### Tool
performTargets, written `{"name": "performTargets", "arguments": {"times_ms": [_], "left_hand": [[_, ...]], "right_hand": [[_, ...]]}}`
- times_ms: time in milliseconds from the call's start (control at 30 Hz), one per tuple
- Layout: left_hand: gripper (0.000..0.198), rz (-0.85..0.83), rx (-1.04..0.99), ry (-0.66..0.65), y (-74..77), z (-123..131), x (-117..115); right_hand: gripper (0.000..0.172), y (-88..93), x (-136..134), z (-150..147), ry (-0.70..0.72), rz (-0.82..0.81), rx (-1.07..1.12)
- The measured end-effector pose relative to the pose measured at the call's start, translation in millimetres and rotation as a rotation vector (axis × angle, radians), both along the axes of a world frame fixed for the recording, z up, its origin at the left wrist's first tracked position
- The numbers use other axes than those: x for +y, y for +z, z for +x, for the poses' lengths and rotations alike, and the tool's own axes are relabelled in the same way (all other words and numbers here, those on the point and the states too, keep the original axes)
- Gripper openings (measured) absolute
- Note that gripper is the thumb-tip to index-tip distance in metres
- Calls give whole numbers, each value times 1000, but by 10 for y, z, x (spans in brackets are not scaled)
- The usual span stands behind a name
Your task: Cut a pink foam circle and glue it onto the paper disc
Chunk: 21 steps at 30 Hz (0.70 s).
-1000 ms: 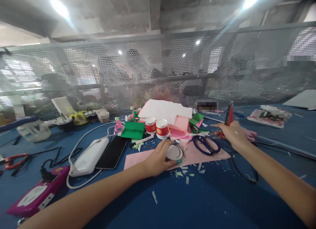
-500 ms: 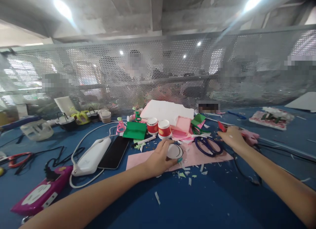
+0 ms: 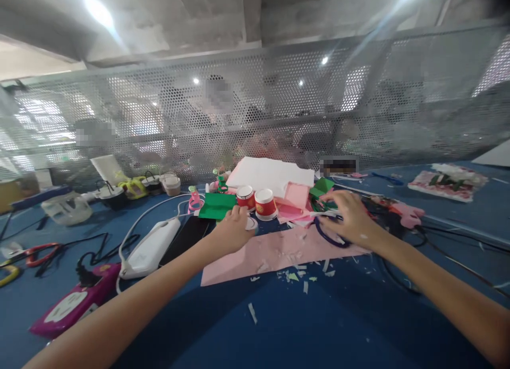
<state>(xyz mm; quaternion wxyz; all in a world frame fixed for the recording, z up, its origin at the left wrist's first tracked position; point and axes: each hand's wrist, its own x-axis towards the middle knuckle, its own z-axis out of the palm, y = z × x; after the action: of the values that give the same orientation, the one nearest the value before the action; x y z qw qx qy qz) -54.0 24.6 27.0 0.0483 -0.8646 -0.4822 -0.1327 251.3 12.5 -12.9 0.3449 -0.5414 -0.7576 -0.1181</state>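
My left hand [image 3: 230,230] has its fingers curled round a small white paper cup [image 3: 251,224], mostly hidden by the hand. Just behind it, two red-and-white paper cups [image 3: 265,204] stand upside down. My right hand [image 3: 350,217] hovers over scissors with dark blue handles [image 3: 338,243], thumb and fingers apart; whether it touches them I cannot tell. The scissors lie partly on a pink paper sheet [image 3: 274,252] strewn with white scraps. Beyond them are pink and green paper pieces [image 3: 322,187].
On the left are a black phone [image 3: 187,240], a white power strip [image 3: 153,247] and a purple power block [image 3: 75,300] with cables. White sheets [image 3: 271,175] lie at the back before a perforated metal screen [image 3: 175,114]. A pink glue gun [image 3: 408,214] rests at the right.
My left hand has moved left and back with the white cup, off the pink sheet's middle. My right hand has left the glue gun area and come left over the scissors.
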Motion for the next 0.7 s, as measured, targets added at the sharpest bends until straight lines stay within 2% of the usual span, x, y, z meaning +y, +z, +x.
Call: {"name": "performTargets", "arguments": {"times_ms": [67,133,233,367,433,533,700], "left_hand": [[39,86,64,49,-15,-16,26],[42,146,71,63,-30,1,13],[44,140,19,-46,-38,82,-91],[56,-37,0,-283,-54,203,-306],[65,-145,48,-305,-85,230,-387],[64,-233,160,-330,-153,224,-441],[61,-178,233,-375,-245,187,-410]], "right_hand": [[50,-56,-55,-75,87,-107,-92],[60,-109,-96,-129,93,-198,-144],[55,-127,-116,-155,75,-244,-176],[58,-53,-106,-129,-42,-240,-185],[57,-27,-100,-108,-92,-246,-194],[53,-30,-82,-59,-145,-214,-257],[45,-48,-21,55,-335,-143,-265]]}}
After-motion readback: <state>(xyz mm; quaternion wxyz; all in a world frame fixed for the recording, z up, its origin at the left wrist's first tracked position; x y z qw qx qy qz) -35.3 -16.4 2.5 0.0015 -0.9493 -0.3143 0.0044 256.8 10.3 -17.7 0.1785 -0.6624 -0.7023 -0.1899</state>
